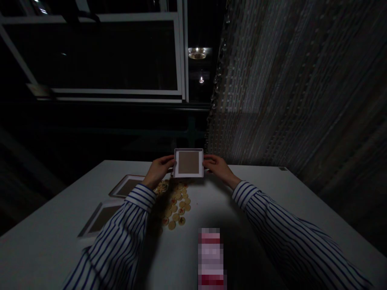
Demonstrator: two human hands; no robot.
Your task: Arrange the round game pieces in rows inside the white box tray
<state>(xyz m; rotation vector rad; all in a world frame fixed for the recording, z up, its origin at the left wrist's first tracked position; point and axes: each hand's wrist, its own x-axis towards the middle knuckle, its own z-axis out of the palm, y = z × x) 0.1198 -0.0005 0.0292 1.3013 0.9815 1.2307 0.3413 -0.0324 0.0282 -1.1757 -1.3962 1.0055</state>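
Between my two hands a small square box part (188,162) is held up above the table, tilted so its inside faces me. It has a white rim and a brown-grey panel inside; whether it is a lid or a base I cannot tell. My left hand (159,169) pinches its left edge, and my right hand (220,168) grips its right edge. Below and to the left lie many round wooden xiangqi pieces (175,217), loose on the table, some with red or dark characters. My left forearm hides part of them.
Two more shallow box parts lie on the white table (272,209) at left, one farther back (128,187), one nearer (104,217), partly behind my sleeve. A pixelated pink-and-white item (211,255) is at the front. A bead curtain (272,80) hangs behind the right side.
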